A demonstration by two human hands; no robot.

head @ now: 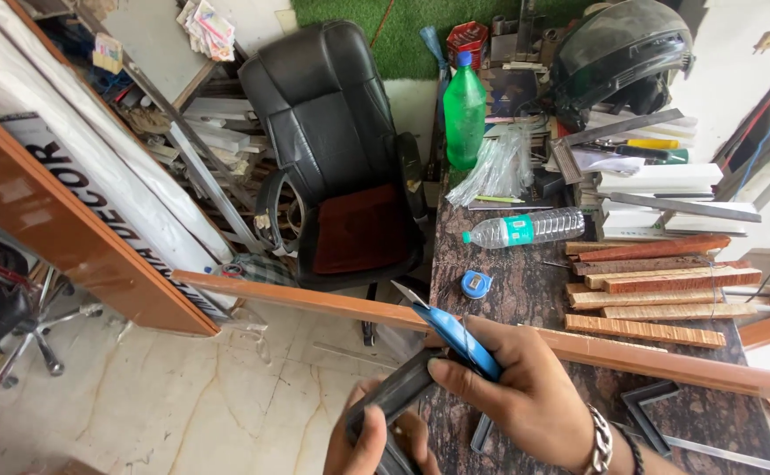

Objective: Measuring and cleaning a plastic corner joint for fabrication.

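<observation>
Holding a blue knife (455,339) with its blade pointing up and away, the right hand (526,396) closes its fingers (469,378) fully around the handle. The left hand (372,444) sits just below, with fingers curled tight around a dark grey strip (398,396), which the right fingertips also touch. Both hands are at the near edge of the dark stone table (526,290), over a long wooden strip (315,299) which crosses that edge. On the table behind the knife lie a small blue tape measure (476,283), a clear water bottle (526,229) and some short wood pieces (658,290). For good cutting, I think the blade should stay turned away from the left thumb, and the grey strip should be held firmly.
</observation>
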